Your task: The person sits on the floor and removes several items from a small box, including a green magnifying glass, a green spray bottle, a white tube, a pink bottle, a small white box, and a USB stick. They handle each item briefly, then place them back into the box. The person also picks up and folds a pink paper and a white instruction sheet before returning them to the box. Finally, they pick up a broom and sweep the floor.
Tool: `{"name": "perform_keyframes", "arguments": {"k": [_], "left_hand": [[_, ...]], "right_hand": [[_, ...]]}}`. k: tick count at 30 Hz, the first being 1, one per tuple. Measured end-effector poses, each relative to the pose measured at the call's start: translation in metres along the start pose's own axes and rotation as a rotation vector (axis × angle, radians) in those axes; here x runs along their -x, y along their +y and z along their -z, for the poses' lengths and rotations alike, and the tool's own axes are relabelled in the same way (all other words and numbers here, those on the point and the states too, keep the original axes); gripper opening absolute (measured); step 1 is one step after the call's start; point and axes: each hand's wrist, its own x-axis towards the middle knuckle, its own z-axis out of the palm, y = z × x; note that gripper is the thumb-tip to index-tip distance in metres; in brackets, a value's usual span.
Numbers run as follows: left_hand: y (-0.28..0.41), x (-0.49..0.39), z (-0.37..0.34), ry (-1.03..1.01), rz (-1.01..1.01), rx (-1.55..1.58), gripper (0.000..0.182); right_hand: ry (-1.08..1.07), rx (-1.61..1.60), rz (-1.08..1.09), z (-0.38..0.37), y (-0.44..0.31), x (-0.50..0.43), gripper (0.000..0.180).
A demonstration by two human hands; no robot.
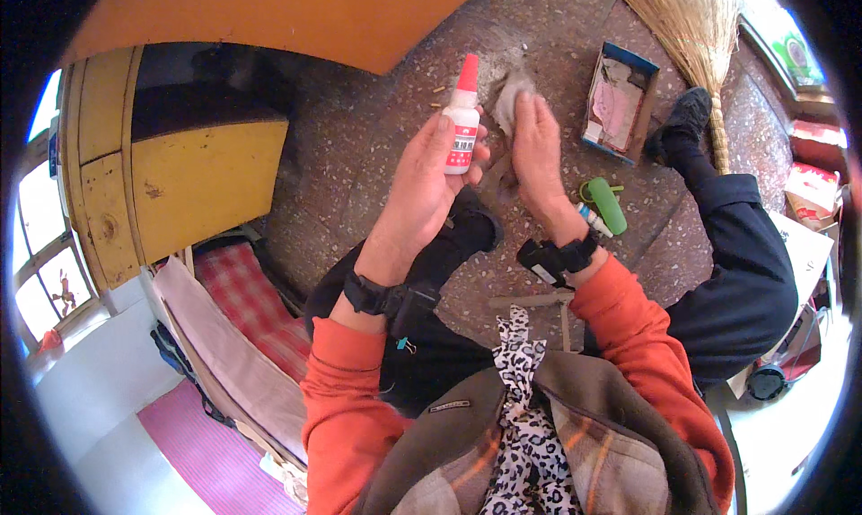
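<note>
My left hand grips a small white plastic bottle with a pointed red cap and a red and white label. The bottle stands nearly upright in my fingers, cap upward. To its right, my right hand is held edge-on, its fingers together beside a pale greyish cloth or pouch; whether the fingers hold it I cannot tell. Near my right wrist, a green case and a small white and blue tube lie on the speckled floor.
An open blue-edged box with papers lies right of my hands. A straw broom is beyond it, beside my shoe. Yellow wooden furniture stands at the left, and an orange panel juts in at the top. Small sticks lie on the floor.
</note>
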Motion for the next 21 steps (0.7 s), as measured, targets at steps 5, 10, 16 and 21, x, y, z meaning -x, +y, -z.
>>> {"name": "perform_keyframes", "arguments": {"k": [5, 10, 16, 21], "left_hand": [[-0.007, -0.006, -0.012, 0.13, -0.085, 0.036, 0.034], [0.01, -0.006, -0.003, 0.116, -0.24, 0.183, 0.038], [0.009, -0.008, 0.004, 0.132, -0.301, 0.19, 0.034], [-0.002, -0.01, -0.002, 0.154, -0.264, 0.116, 0.031]], "right_hand": [[-0.205, 0.094, 0.272, -0.012, -0.001, 0.015, 0.03], [-0.182, 0.118, 0.239, -0.027, 0.013, 0.044, 0.03], [-0.102, 0.011, 0.121, -0.013, 0.01, 0.043, 0.029], [-0.121, 0.337, 0.651, -0.019, -0.008, 0.037, 0.044]]}}
